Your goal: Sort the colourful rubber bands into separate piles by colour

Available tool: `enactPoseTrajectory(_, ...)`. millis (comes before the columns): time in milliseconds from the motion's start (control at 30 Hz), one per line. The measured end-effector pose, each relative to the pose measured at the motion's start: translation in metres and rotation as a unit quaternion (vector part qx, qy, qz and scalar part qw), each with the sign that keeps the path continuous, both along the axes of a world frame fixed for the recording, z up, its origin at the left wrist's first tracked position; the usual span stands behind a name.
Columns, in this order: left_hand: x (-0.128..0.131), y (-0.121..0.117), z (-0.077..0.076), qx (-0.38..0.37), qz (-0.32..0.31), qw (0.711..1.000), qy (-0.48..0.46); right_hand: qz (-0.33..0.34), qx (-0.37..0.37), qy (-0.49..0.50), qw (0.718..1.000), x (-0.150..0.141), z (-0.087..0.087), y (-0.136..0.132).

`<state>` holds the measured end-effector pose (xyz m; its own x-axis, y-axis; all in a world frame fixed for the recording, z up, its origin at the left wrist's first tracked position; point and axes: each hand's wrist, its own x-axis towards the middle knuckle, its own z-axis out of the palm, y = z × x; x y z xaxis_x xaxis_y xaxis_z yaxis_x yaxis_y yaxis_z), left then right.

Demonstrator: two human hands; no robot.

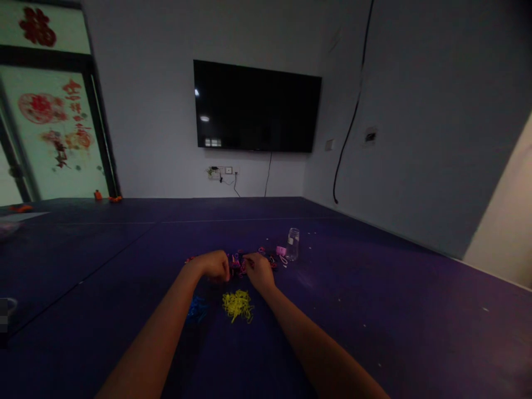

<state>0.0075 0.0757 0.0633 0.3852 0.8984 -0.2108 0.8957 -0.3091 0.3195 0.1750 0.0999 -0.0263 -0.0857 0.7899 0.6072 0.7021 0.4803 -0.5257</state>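
A mixed pile of small rubber bands [237,265], mostly pink with dark ones, lies on the purple surface between my hands. My left hand [216,265] is closed and bent down at the pile's left side; whatever its fingers hold is hidden. On the right side, my right hand [258,271] has its fingers pinched together over the bands, and I cannot make out what is in them. Nearer to me is a heap of yellow rubber bands [238,305]. A blue heap [197,308] sits left of it, partly covered by my left forearm.
A clear plastic jar [293,245] stands upright beyond my right hand, with a pink cap [281,251] beside it. Small white scraps dot the purple mat [374,299]. Orange objects [115,199] lie by the door. A black television [257,108] hangs on the far wall.
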Motion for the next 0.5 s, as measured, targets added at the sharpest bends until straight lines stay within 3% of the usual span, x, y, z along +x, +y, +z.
enactPoseTrajectory(200, -0.002, 0.014, -0.021, 0.177, 0.091, 0.98, 0.021, 0.005, -0.003, -0.03, 1.0, 0.0, -0.001, 0.0)
enactPoseTrajectory(333, 0.0, 0.013, -0.033, 0.208, 0.119, 0.97, 0.046, 0.006, -0.004, -0.03, 1.0, 0.0, 0.0, -0.002)
enactPoseTrajectory(500, 0.004, 0.009, -0.034, 0.224, 0.122, 0.964, 0.076, 0.005, -0.01, -0.033, 0.999, -0.001, 0.002, -0.005)
